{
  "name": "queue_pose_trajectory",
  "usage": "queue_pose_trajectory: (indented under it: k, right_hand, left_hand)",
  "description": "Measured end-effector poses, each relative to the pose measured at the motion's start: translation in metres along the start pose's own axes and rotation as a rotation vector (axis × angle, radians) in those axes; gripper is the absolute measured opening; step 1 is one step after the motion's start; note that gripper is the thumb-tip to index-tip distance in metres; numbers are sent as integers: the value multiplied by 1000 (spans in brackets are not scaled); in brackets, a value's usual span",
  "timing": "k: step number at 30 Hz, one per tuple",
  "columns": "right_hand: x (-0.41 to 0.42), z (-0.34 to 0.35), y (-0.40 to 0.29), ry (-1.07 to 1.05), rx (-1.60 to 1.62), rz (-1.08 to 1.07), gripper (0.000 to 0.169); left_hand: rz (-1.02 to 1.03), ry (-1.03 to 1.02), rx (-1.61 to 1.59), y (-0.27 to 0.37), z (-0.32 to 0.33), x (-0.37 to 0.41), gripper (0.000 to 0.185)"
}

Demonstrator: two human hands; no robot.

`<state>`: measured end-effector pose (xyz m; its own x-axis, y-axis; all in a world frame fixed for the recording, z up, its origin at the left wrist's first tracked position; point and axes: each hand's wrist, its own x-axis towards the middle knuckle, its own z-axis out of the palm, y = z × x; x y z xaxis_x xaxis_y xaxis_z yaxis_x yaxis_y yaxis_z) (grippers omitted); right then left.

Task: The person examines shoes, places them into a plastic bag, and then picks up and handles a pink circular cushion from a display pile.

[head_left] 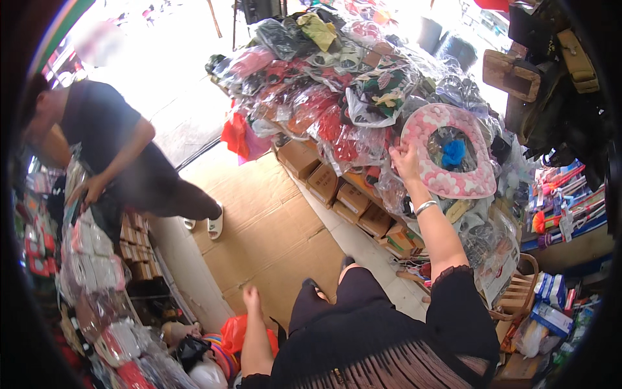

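Note:
My right hand [406,161], with a silver bangle on the wrist, is at the left edge of a pink and white floral toilet seat cover [423,170]. Its fingers appear to grip the rim. The ring-shaped cover lies over a heap of plastic-wrapped shoes [311,107], and a blue item [453,152] shows through its opening. My left hand [251,297] hangs low above the cardboard-covered floor, fingers curled and nothing visible in them. Close by it are a red plastic bag [235,332] and a striped multicoloured item [224,357].
Cardboard boxes [323,182] are stacked beneath the heap. Another person [112,141] leans over packaged goods [92,243] at left. Bags [512,75] hang at upper right. A wooden chair [517,287] and small boxed goods [551,318] stand at lower right. Flattened cardboard [267,233] covers the aisle floor.

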<state>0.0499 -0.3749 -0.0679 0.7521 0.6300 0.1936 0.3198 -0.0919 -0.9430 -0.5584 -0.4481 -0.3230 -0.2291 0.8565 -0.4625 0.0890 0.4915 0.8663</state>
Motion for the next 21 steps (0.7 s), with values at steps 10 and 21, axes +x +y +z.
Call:
queue_pose_trajectory:
  k: [10,21]
  right_hand:
    - [112,57,-9,423,-359,-410,85]
    - [103,2,-3,238,-201,-195,34]
  left_hand:
    - [830,-464,114,412,389,48,45]
    - [1190,-444,299,490,577,39,35]
